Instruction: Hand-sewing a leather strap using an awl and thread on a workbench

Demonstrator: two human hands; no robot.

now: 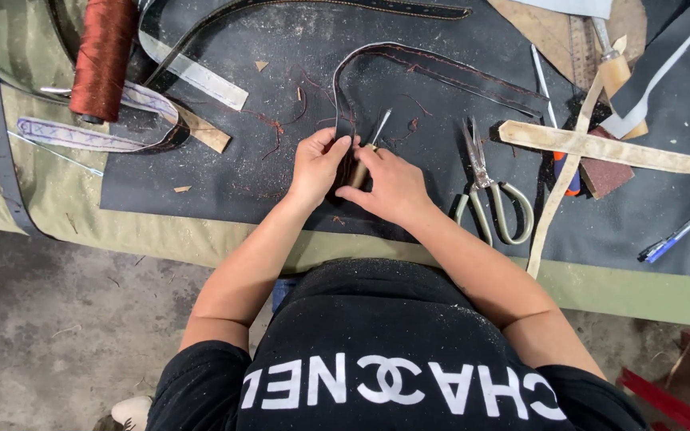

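Note:
My left hand (317, 166) pinches the near end of a dark leather strap (425, 65) that loops away across the black mat (201, 160). My right hand (393, 185) grips a small tool with a pale wooden handle and a thin metal blade (379, 128), its tip pointing up and away beside the strap end. Both hands meet at the middle of the mat, close to the table's near edge.
Scissors (489, 191) lie just right of my right hand. Crossed tan strips (600, 148), a blue pen (674, 236) and a knife sit further right. A spool of rust-red thread (104, 56) and pale straps lie at the back left. Thread scraps litter the mat.

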